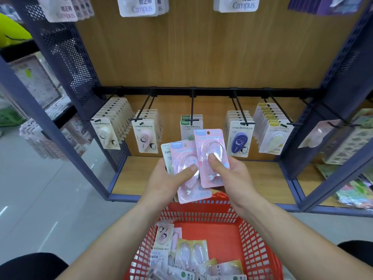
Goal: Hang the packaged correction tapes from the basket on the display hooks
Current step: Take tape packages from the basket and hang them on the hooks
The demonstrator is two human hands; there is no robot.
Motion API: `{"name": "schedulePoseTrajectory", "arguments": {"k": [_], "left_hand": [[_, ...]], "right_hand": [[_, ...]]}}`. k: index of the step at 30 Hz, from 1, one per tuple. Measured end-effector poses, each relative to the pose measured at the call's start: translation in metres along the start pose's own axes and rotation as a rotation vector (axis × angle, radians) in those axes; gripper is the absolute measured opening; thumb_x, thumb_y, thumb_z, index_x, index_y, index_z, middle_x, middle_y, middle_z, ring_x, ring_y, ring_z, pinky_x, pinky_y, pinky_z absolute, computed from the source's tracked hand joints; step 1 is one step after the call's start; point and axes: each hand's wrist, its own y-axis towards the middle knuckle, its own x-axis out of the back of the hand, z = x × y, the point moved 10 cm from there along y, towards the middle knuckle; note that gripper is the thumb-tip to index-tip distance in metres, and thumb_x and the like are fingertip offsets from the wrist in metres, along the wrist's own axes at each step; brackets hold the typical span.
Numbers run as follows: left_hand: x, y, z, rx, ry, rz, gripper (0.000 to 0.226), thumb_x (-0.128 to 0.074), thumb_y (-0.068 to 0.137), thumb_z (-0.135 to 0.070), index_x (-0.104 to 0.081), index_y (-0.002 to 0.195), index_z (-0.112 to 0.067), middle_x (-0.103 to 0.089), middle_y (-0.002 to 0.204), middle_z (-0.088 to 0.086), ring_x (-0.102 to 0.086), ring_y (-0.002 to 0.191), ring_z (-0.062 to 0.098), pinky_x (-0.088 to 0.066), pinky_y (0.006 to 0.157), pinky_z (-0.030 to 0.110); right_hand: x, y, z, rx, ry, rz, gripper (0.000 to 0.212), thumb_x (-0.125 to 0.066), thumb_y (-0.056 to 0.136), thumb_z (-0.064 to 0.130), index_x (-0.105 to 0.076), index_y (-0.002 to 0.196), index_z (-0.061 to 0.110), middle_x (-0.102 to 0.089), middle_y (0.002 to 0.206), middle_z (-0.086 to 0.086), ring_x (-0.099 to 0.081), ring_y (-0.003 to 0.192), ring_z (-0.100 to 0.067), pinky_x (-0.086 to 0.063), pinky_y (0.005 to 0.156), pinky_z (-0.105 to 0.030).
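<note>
Wood panelling backs the display bay, framed by blue perforated side panels [66, 57], with a black rail [212, 90] carrying a row of hooks, most of them loaded with carded tapes.

Our right hand [232, 174] pinches one pink pack [210, 146] upright, thumb on the clear blister and fingers behind the card. It sits just below the centre hook [192, 110], in front of the green-topped pack [188, 126] hanging there. Our left hand [163, 178] grips a small fan of packs: a second pink pack [182, 156] in front, thumb across its blister, and a white pack [166, 154] behind. More correction tapes [191, 253] lie loose in the red basket [201, 211] under our wrists.

We judge these packs light, each a stiff card with a hard, rather slick plastic bubble. The lower half is the place to hold, leaving the hang hole at the top free for the hook. A squeeze at one corner would likely bend the card.

We cannot count the packs in the left hand, since the front ones cover the rest. The fingers behind the cards are hidden. The frame cuts off the basket's near end, and the small print is unreadable.
</note>
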Motion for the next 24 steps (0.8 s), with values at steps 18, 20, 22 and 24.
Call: {"name": "schedulePoseTrajectory", "arguments": {"k": [18,20,22,24], "left_hand": [[0.001,-0.018,-0.024,-0.048,0.06,-0.041,0.059,-0.075,0.067,-0.056,-0.062,0.123,-0.04,-0.076,0.113,-0.01,-0.073,0.106,0.022,-0.053,0.099,0.056],[-0.008,-0.023,-0.026,-0.06,0.091,-0.013,0.06,-0.073,0.07,-0.056,-0.059,0.127,-0.042,-0.074,0.117,-0.012,-0.072,0.107,0.021,-0.054,0.098,0.056],[-0.017,-0.028,-0.033,-0.075,0.094,0.003,0.058,-0.072,0.075,-0.054,-0.056,0.13,-0.044,-0.072,0.12,-0.014,-0.071,0.11,0.019,-0.056,0.096,0.054],[-0.022,-0.031,-0.042,-0.104,0.08,-0.011,0.053,-0.072,0.085,-0.046,-0.051,0.133,-0.041,-0.069,0.124,-0.015,-0.068,0.111,0.016,-0.058,0.091,0.046]], "right_hand": [[0.01,-0.025,-0.009,-0.111,0.044,-0.055,0.021,-0.068,0.092,0.037,-0.073,0.106,0.022,-0.078,0.106,-0.002,-0.072,0.106,-0.028,-0.05,0.103,-0.061],[0.01,-0.034,-0.004,-0.092,0.028,-0.032,0.025,-0.067,0.094,0.037,-0.07,0.115,0.024,-0.077,0.11,0.0,-0.073,0.106,-0.025,-0.052,0.101,-0.059],[0.012,-0.042,0.006,-0.056,0.02,-0.011,0.028,-0.067,0.094,0.038,-0.068,0.119,0.028,-0.076,0.112,0.003,-0.073,0.106,-0.023,-0.055,0.098,-0.057],[0.016,-0.048,0.019,-0.015,0.011,-0.013,0.022,-0.064,0.099,0.029,-0.066,0.121,0.029,-0.077,0.11,0.006,-0.074,0.102,-0.02,-0.058,0.094,-0.054]]}}
